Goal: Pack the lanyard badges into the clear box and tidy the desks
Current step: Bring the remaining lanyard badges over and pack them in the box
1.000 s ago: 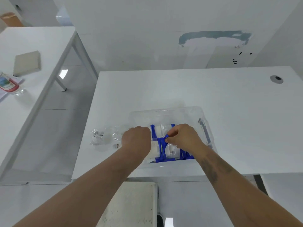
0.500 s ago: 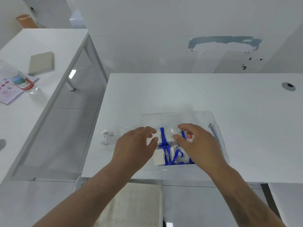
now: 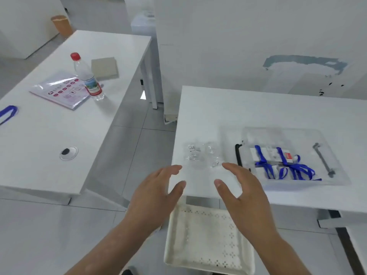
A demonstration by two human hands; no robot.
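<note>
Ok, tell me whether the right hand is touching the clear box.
Apart. In the head view the right hand hovers open near the desk's front edge, with bare white desk visible between its fingers and the clear box.

Two desks [image 3: 278, 108], one clear box [image 3: 329, 135], one bottle [image 3: 87, 78], one booklet [image 3: 61, 91], two hands [image 3: 156, 195]

Blue lanyards [image 3: 288, 167], red-capped bottle [image 3: 87, 78], white desks [image 3: 278, 108], tan bin [image 3: 60, 24].

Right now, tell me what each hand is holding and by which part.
Nothing is held. The left hand and right hand are both open with spread fingers, near the crumpled clear wrappers but not touching them.
</note>
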